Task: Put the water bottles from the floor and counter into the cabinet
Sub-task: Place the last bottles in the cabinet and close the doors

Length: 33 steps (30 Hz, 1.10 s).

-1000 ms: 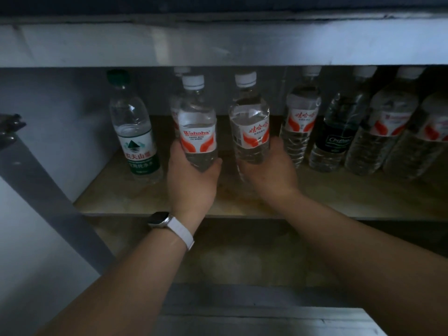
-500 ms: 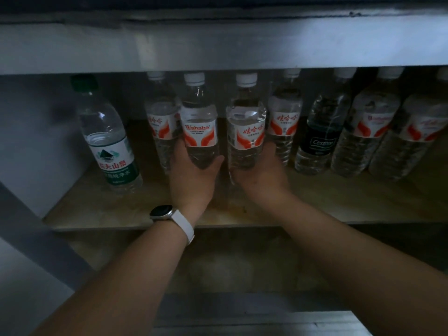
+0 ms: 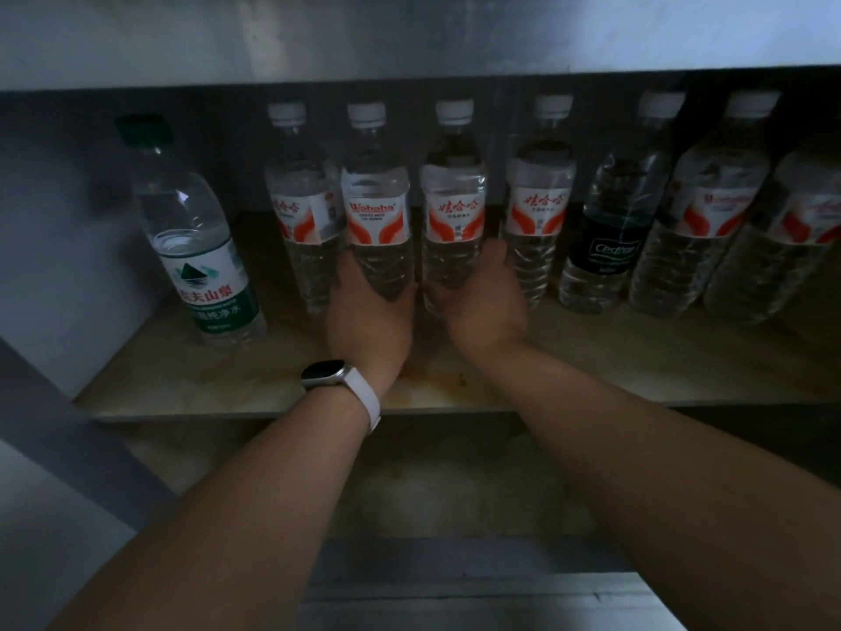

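Observation:
Inside the dim cabinet, my left hand [image 3: 369, 318] grips the lower part of a red-and-white labelled water bottle [image 3: 377, 207]. Beside it, my right hand [image 3: 480, 302] grips a second bottle of the same kind [image 3: 453, 207]. Both bottles stand upright in a row on the wooden shelf [image 3: 637, 357], level with their neighbours. Whether their bases rest on the shelf is hidden by my hands. A white-strapped watch [image 3: 339, 380] sits on my left wrist.
Several more bottles stand in the row: a green-capped one [image 3: 200, 248] at far left, red-labelled ones [image 3: 302, 211] [image 3: 539, 211], a dark-labelled one [image 3: 612, 239], others to the right. A grey cabinet frame [image 3: 409, 34] runs above. A lower shelf [image 3: 455, 489] lies underneath.
Both hands have pushed their bottles deeper into the shelf, from in front of the row to in line with it. The view has come closer and shifted left.

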Each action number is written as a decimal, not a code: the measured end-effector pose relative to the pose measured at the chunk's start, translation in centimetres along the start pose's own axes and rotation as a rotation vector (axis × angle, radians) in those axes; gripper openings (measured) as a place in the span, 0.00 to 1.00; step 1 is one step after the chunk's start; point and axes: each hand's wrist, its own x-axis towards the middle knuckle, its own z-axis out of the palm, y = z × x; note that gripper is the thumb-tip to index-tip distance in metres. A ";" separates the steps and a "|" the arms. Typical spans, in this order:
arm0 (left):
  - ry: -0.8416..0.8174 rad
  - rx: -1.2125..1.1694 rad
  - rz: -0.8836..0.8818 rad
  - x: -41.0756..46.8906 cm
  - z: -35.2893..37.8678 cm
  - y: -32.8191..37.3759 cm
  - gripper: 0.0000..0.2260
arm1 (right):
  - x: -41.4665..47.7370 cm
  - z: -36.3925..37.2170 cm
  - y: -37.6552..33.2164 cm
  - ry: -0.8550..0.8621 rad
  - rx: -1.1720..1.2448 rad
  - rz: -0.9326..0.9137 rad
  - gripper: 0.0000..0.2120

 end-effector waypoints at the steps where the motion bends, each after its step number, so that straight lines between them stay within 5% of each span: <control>1: -0.002 -0.012 -0.009 0.1 0.3 0.0 0.23 | 0.2 0.2 0.0 0.011 -0.011 0.003 0.24; 9: 0.021 -0.112 -0.005 0.4 1.1 -0.2 0.27 | 1.1 1.4 -0.4 0.044 -0.108 0.034 0.21; 15: -0.036 0.057 -0.048 0.3 -0.2 0.1 0.32 | 0.7 1.1 -0.1 0.002 -0.088 0.002 0.17; 23: -0.062 0.041 -0.079 -0.6 -3.5 -0.5 0.14 | -2.1 -0.5 -0.8 0.008 0.000 -0.027 0.24; 33: 0.335 -0.035 -0.080 -1.1 -11.3 -5.7 0.21 | -5.4 4.4 -7.8 -0.223 0.122 -0.177 0.28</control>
